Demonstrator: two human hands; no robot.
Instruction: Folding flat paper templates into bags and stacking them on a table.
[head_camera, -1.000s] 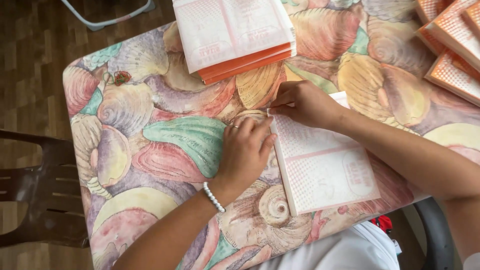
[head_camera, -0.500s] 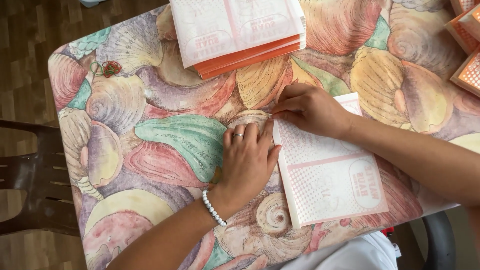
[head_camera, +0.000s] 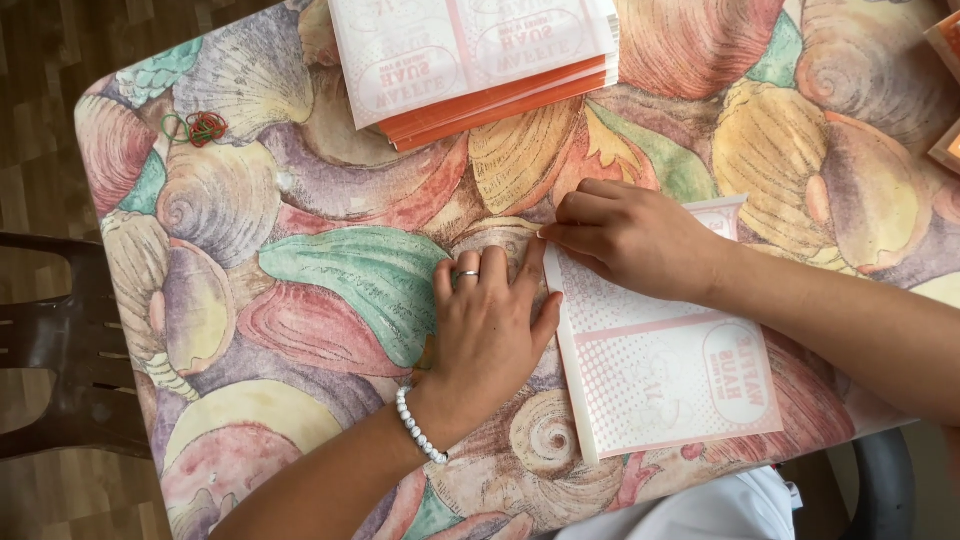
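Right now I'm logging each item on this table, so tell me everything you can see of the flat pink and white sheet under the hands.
The pink and white sheet looks like thin printed card or paper: dotted pink panels, a pale band across the middle, a round emblem. It lies flat near the table's front edge, its left edge folded into a narrow raised strip. The right hand presses its top left corner; the left hand lies flat beside it, thumb against the fold.

The left hand (head_camera: 490, 320) lies flat on the shell-patterned surface (head_camera: 330, 270), its thumb touching the left edge of a pink and white paper sheet (head_camera: 665, 365). The right hand (head_camera: 625, 235) presses on the sheet's upper left corner. A stack of similar sheets (head_camera: 470, 60) lies well apart at the top, and rubber bands (head_camera: 200, 127) lie at the upper left.
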